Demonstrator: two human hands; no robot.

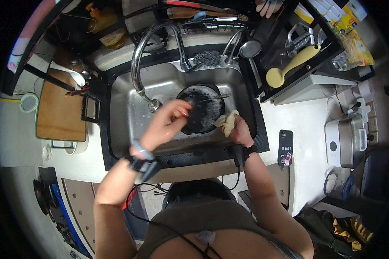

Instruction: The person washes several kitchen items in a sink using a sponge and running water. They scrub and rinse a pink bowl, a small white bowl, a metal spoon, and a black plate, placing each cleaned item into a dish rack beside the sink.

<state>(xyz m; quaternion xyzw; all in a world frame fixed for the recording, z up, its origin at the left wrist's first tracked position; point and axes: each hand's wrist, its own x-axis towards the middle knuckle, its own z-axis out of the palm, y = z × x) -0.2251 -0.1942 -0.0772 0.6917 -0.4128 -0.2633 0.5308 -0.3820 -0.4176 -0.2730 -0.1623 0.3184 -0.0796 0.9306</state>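
Note:
A round black pan or basin [202, 121] with soapy water sits in the stainless steel sink [121, 97]. Across its upper right side lies a thin metal utensil [222, 96], its far end in the dark water. My left hand [167, 121], blurred and wet, hovers over the basin's left edge with curled fingers; whether anything is between them is unclear. At the basin's lower right rim, my right hand [241, 131] grips a crumpled pale yellow cloth [227, 123]. Both wrists wear dark straps.
A curved chrome faucet [136, 58] arches over the sink's left half. Behind the basin rests a steel wool scourer [207, 58]. A yellow long-handled brush [290, 68] hangs at right, above a phone [285, 147] on the counter. A wooden cutting board [60, 110] stands left.

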